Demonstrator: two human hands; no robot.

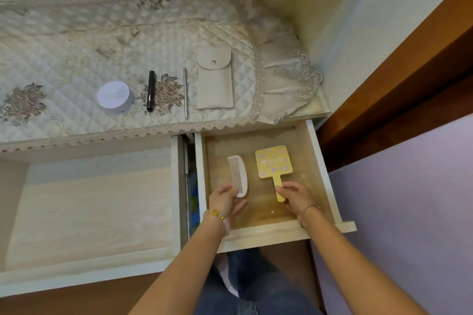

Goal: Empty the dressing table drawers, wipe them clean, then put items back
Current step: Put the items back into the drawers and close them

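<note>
Gripping the comb (238, 176) in the left hand (223, 199) and the mirror's (273, 164) handle in the right hand (297, 198) — both long axes run away toward the tabletop (64, 58).

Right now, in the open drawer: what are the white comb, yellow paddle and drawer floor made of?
White fine-toothed comb: probably plastic, smooth, evenly moulded teeth. Yellow dotted square paddle with handle: printed plastic or thin wood, matte; cannot tell which. Open drawer's floor: light wood-grain board, likely laminate, slight sheen.
</note>
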